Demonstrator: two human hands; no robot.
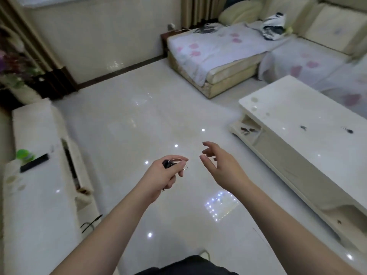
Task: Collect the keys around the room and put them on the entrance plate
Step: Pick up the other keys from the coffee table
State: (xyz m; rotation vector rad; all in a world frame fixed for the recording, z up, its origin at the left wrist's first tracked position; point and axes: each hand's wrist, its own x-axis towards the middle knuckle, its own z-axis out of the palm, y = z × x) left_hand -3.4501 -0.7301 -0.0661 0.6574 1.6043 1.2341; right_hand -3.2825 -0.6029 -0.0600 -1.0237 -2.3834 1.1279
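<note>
My left hand [165, 175] is closed around a bunch of keys [169, 163] with a black fob and a thin metal ring poking out past the fingers. It hovers over the glossy white floor in the middle of the room. Beside it, my right hand [220, 163] is open, fingers spread and slightly curled, holding nothing. Two small dark key-like items [303, 127] [349, 131] lie on the white coffee table [297, 147] to the right. No plate is in sight.
A low white cabinet [37, 195] runs along the left, with a green object [24, 154] and a black remote [34, 165] on top. A sofa with a floral cover [214, 54] stands at the back right. A plant [14, 66] sits far left.
</note>
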